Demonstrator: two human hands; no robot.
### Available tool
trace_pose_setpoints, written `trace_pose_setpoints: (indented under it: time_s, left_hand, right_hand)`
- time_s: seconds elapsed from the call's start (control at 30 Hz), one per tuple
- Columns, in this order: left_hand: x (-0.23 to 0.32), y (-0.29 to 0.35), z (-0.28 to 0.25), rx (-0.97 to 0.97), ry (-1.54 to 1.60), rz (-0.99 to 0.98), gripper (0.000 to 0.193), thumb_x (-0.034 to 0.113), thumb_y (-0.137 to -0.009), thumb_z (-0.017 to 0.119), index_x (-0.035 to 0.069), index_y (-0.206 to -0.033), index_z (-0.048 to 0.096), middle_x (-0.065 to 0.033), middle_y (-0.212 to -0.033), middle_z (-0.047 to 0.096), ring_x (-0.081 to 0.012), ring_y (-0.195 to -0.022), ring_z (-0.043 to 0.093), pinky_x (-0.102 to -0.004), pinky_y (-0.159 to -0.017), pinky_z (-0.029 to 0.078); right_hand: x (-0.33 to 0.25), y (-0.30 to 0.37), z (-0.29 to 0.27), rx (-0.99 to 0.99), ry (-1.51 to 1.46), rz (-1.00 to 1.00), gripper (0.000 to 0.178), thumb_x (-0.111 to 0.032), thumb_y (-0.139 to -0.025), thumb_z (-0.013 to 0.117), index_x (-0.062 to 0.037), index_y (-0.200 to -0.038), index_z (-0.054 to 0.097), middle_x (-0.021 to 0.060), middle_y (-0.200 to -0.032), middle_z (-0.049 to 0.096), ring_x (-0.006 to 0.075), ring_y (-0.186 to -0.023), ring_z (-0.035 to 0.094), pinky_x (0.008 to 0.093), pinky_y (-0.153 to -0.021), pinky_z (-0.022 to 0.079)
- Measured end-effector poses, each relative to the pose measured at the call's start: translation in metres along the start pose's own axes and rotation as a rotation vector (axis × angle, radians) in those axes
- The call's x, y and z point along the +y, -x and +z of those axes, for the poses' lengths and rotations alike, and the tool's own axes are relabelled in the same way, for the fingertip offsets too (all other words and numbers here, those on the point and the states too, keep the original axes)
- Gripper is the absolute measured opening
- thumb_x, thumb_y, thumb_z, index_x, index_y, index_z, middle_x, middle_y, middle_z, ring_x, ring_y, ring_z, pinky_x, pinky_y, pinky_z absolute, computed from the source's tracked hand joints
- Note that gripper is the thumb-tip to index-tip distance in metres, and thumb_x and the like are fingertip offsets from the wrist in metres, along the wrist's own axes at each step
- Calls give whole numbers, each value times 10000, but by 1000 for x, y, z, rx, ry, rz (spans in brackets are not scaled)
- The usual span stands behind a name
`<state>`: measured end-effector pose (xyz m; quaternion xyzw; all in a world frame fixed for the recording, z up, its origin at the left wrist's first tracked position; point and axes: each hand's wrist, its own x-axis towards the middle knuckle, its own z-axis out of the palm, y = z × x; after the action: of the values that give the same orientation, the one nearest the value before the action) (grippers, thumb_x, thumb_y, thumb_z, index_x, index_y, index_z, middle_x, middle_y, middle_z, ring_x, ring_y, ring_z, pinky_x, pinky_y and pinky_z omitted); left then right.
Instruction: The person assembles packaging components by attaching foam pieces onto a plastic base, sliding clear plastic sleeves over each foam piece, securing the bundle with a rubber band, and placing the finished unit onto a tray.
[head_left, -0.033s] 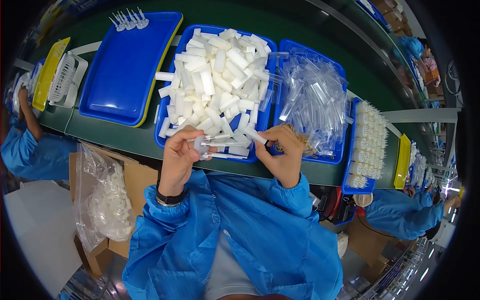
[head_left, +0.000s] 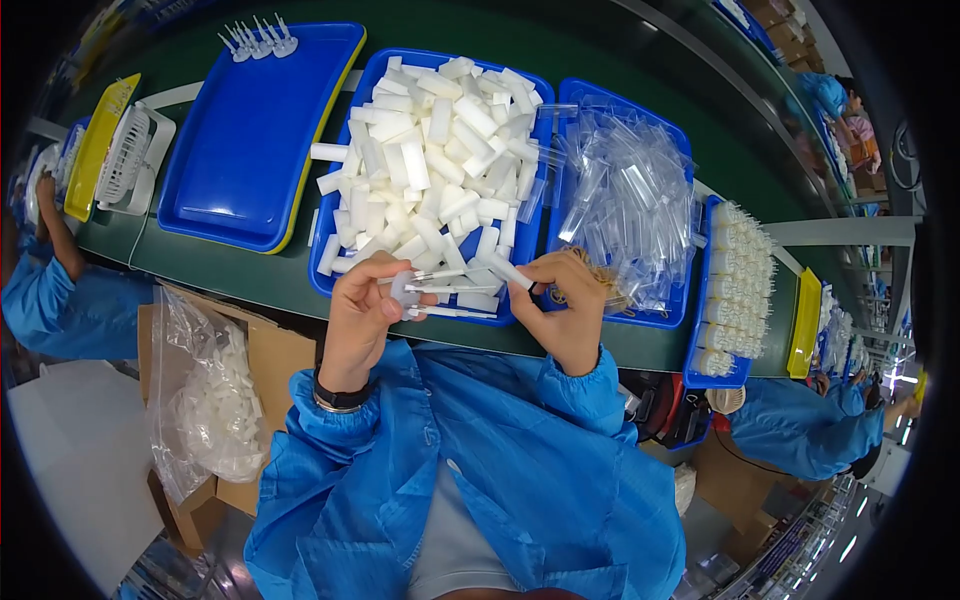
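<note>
A dark green workbench [head_left: 240,280] curves across a busy workshop. Far left, a blue tray [head_left: 235,140] carries pronged pieces [head_left: 262,42] along its upper end. Next, heaped white blocks [head_left: 430,150]! Before them the left hand [head_left: 358,315], fingers curled snugly around a pale disc [head_left: 404,288], its white prongs aimed rightward. The right hand [head_left: 572,305] pinches a white block [head_left: 510,271], thumb and forefinger closed at one end, near those prong tips. Further right, clear sleeves [head_left: 630,190], then rows of pronged parts [head_left: 735,285].
</note>
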<state>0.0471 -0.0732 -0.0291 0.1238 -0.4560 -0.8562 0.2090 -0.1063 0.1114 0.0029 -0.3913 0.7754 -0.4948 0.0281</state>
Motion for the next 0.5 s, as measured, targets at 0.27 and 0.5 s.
trace_pose_setpoints:
  time_s: [0.27, 0.5]
  left_hand:
    - [-3, 2, 9, -14, 13, -62, 509, 386, -798, 731, 59, -1160, 585, -72, -1028, 571, -233, -890, 671, -264, -673, 565]
    - [-7, 1, 4, -97, 132, -5, 406, 141, -803, 753, -20, -1143, 601, -81, -1010, 576, -281, -947, 670, -323, -788, 562]
  right_hand:
    - [-1, 5, 0, 55, -178, -20, 196, 31, -702, 724, 2, -882, 652, 116, -858, 667, 205, -704, 615, 290, -639, 495]
    - [-15, -1, -28, 52, -50, -163, 193, 27, -708, 739, -13, -884, 671, 146, -954, 705, 259, -902, 679, 324, -736, 512]
